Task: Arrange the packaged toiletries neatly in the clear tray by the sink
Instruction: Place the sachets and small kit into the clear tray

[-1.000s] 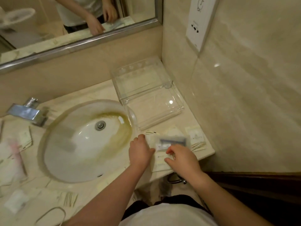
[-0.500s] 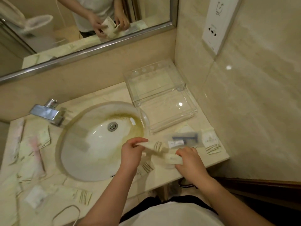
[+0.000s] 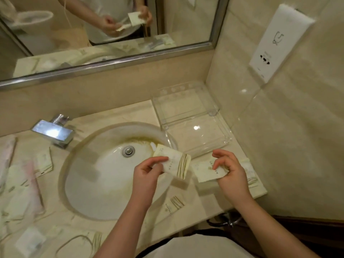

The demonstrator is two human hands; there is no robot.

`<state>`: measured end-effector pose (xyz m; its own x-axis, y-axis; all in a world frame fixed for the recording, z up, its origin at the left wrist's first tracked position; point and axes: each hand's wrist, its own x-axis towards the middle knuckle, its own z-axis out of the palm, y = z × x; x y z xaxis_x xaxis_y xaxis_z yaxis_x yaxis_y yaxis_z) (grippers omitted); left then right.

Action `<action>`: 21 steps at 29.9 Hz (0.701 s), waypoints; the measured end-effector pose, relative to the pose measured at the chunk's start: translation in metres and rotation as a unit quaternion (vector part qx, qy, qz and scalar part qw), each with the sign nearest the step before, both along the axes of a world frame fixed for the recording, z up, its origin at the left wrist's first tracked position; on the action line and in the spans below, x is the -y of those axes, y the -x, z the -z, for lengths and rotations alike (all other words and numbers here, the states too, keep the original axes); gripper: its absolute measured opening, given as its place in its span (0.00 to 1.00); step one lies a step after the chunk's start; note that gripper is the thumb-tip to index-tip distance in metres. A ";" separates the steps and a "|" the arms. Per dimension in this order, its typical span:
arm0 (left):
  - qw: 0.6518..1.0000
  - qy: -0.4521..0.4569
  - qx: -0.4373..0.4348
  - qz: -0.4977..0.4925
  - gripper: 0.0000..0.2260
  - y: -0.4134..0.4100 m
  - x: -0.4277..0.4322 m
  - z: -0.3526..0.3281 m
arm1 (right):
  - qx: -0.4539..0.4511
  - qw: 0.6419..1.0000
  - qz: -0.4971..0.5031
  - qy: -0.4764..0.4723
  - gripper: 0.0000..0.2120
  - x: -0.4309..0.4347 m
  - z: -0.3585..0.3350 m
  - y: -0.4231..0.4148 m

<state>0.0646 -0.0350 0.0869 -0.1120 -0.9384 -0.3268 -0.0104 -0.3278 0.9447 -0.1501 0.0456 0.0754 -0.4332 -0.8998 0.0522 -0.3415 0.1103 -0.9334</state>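
Both hands up over the counter's point(image 3: 121, 114) front edge, one sachet each. Left hand point(image 3: 147, 175) pinches a striped packet point(image 3: 175, 163), long axis roughly 10 to 4 o'clock, striped end toward 4. Right hand point(image 3: 230, 174) pinches a second packet point(image 3: 206, 173) lying nearer 9 to 3. Clear tray point(image 3: 229, 141) sits beyond them by the corner wall: about 1 o'clock from the left hand, 11 from the right, which looks the nearer. Tray appears to hold nothing. Count: one tray, two packets in hand, one loose packet point(image 3: 174, 203) at 6 o'clock below the striped one, at least one more point(image 3: 251, 175) past the right hand at 3. Further sachets left of the sink point(image 3: 104, 183), too blurred to number.
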 end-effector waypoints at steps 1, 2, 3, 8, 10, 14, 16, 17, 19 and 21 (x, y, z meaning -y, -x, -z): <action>1.000 0.008 0.009 -0.003 0.13 0.000 0.003 0.001 | -0.012 1.000 -0.001 0.001 0.22 0.001 -0.002 -0.001; 1.000 0.015 0.019 -0.003 0.11 0.001 0.006 0.002 | -0.021 1.000 0.000 0.002 0.23 0.002 -0.003 -0.001; 1.000 0.018 0.024 -0.004 0.11 0.002 0.009 0.003 | -0.027 1.000 0.001 0.002 0.22 0.002 -0.005 -0.001; 0.998 -0.020 -0.051 -0.010 0.21 0.009 0.018 0.002 | -0.033 0.999 0.003 0.015 0.10 0.001 -0.017 0.003; 0.998 -0.026 -0.057 -0.012 0.23 0.014 0.021 0.004 | -0.043 0.999 0.009 0.011 0.16 0.003 -0.014 0.011; 0.996 -0.056 -0.058 -0.024 0.25 0.026 0.033 0.009 | 0.038 0.999 0.033 -0.017 0.21 0.012 -0.009 0.028; 0.997 -0.065 -0.040 -0.031 0.22 0.035 0.039 0.010 | 0.064 0.996 0.040 -0.038 0.22 0.018 -0.007 0.039; 0.997 -0.069 -0.029 -0.035 0.19 0.041 0.043 0.011 | 0.082 0.995 0.040 -0.039 0.22 0.021 -0.006 0.046; 0.996 -0.083 0.007 -0.044 0.12 0.057 0.053 0.017 | 0.145 0.987 0.049 -0.039 0.17 0.028 -0.006 0.059; 0.994 -0.080 0.069 -0.033 0.06 0.073 0.065 0.025 | 0.173 0.979 0.087 -0.061 0.11 0.040 -0.006 0.070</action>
